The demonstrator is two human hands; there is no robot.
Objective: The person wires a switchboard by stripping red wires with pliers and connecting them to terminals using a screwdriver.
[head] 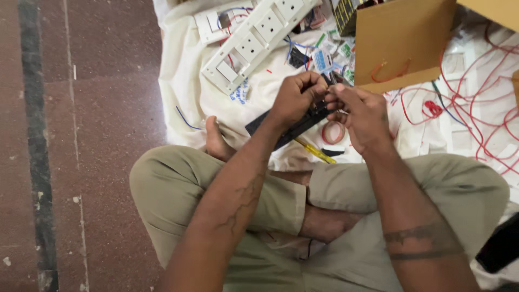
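Note:
I sit cross-legged on the floor. My left hand grips the upper end of a long black strip-shaped part, held slanted above my lap. My right hand meets it at the top end, fingers pinched on a small piece there; what the fingertips hold is too small to tell. A yellow-handled tool lies on the cloth just below the black part, beside a red ring of tape.
A white cloth covers the floor ahead. On it lie a white switch-and-socket panel, a cardboard box, small packets and tangled red wires. Reddish stone floor lies left. A dark object sits at the right edge.

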